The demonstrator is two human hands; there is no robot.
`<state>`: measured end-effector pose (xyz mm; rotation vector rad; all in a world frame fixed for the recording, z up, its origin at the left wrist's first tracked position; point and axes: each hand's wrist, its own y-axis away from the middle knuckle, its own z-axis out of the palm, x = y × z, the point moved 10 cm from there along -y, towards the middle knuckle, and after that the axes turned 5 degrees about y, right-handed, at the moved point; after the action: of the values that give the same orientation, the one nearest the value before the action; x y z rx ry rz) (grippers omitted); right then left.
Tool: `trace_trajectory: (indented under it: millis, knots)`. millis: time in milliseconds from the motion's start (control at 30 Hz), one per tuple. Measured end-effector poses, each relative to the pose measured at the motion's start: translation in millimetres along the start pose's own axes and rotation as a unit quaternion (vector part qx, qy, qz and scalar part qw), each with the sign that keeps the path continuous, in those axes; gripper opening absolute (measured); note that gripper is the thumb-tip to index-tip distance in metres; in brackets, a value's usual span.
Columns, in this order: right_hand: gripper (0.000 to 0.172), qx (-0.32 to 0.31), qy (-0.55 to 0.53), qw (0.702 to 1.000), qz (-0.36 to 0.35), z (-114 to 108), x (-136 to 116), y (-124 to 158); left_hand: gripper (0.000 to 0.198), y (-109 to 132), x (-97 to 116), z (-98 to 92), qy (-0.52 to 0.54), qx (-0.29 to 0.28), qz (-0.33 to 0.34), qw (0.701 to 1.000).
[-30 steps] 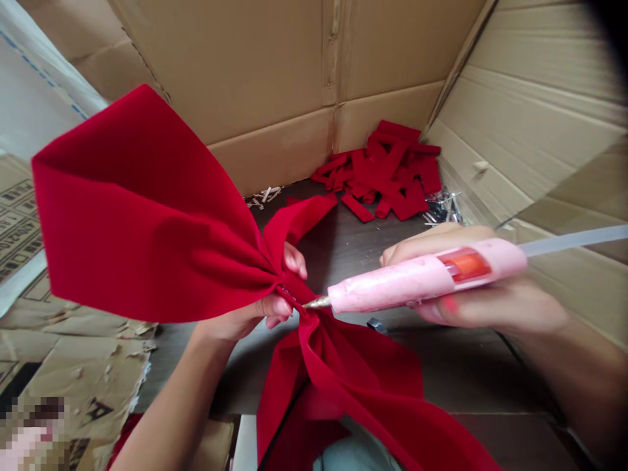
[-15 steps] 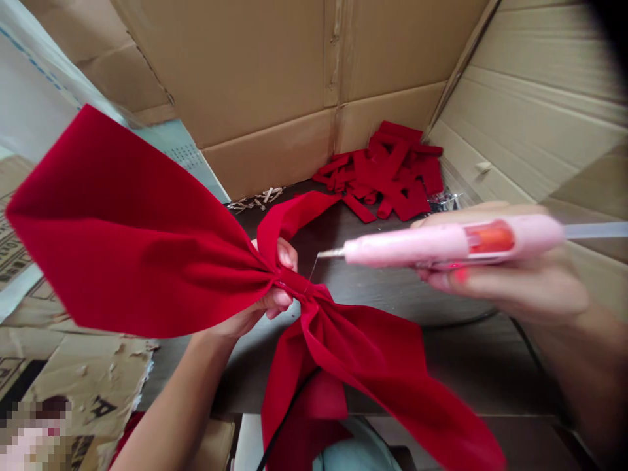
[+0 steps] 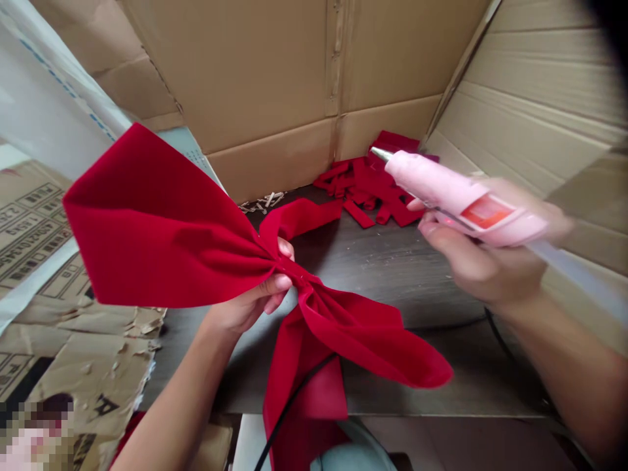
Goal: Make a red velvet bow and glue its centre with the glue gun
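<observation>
A large red fabric bow [image 3: 161, 242] spreads across the left and middle of the view, gathered at its centre. My left hand [image 3: 265, 291] pinches it just left of the narrow middle, thumb in front and fingertips showing above. A red strip [image 3: 309, 219] sticks out from the centre toward the back. On the right, my right hand [image 3: 471, 255] is wrapped round a pink glue gun [image 3: 441, 186], raised above the table with its metal nozzle pointing up and left, apart from the bow. A glue stick shows at the gun's rear.
Red fabric pieces [image 3: 377, 183] lie piled at the back against cardboard walls [image 3: 275, 157]. Small pale bits [image 3: 265, 201] lie left of the pile. A black cable [image 3: 299, 389] passes across the fabric at the front edge. Printed cardboard [image 3: 88, 327] covers the left side.
The glue gun in my right hand has moved up and away from the bow, its nozzle tilting upward; the thin glue thread no longer shows. The bow's left end has shifted right.
</observation>
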<state>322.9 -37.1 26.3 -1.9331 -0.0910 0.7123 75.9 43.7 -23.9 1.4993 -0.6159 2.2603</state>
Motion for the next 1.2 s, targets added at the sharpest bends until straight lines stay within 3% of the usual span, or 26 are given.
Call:
trace_trajectory:
  millis: [100, 200, 300, 433, 500, 567, 667, 733, 833, 933, 1067, 1200]
  knots:
    - [0.018, 0.059, 0.099, 0.986, -0.119, -6.6, -20.9, 1.3, 0.032, -2.8, 0.7, -7.8, 0.009, 0.05, 0.003, 0.999]
    - [0.021, 0.021, 0.143, 0.975, -0.167, 2.3, -25.1, -0.5, 0.031, -5.7, 2.7, -15.8, 0.019, 0.094, 0.019, 0.995]
    - [0.016, -0.148, 0.237, 0.955, -0.098, 32.7, 5.8, -1.9, 0.024, -7.5, 5.2, -22.7, 0.019, 0.122, 0.041, 0.992]
    - [0.002, -0.42, 0.286, 0.861, -0.031, 76.7, 57.4, 32.7, 0.022, -8.1, 5.9, -25.9, 0.019, 0.127, 0.047, 0.991]
    - [0.007, -0.482, 0.293, 0.825, -0.033, 87.1, 70.8, 48.6, 0.022, -7.6, 5.0, -25.1, 0.019, 0.123, 0.039, 0.991]
    - [0.01, -0.508, 0.292, 0.81, -0.035, 91.6, 78.0, 57.0, 0.022, -6.9, 1.9, -22.9, 0.018, 0.113, 0.022, 0.993]
    - [0.008, -0.526, 0.281, 0.802, -0.039, 93.5, 79.5, 61.3, 0.021, -6.0, -3.6, -16.7, 0.015, 0.084, 0.001, 0.996]
    - [0.014, -0.505, 0.279, 0.816, -0.038, 90.7, 74.2, 54.4, 0.019, -6.0, -6.3, -10.2, 0.003, 0.05, -0.003, 0.999]
    - [0.02, -0.426, 0.197, 0.883, -0.014, 83.0, 48.1, 34.1, 0.014, -5.8, -10.0, -0.4, -0.03, 0.001, -0.001, 1.0]
    - [0.015, -0.335, -0.004, 0.942, 0.016, 73.2, 5.1, 19.4, 0.011, -3.9, -15.5, 8.3, -0.076, -0.034, 0.003, 0.996]
    - [0.013, -0.327, -0.165, 0.93, 0.004, 73.1, -44.9, 28.3, 0.012, 1.8, -30.4, 16.5, -0.132, -0.063, -0.015, 0.989]
    - [0.025, -0.337, -0.25, 0.908, 0.002, 76.8, -62.5, 43.2, 0.017, 6.3, -36.7, 15.0, -0.151, -0.046, -0.013, 0.987]
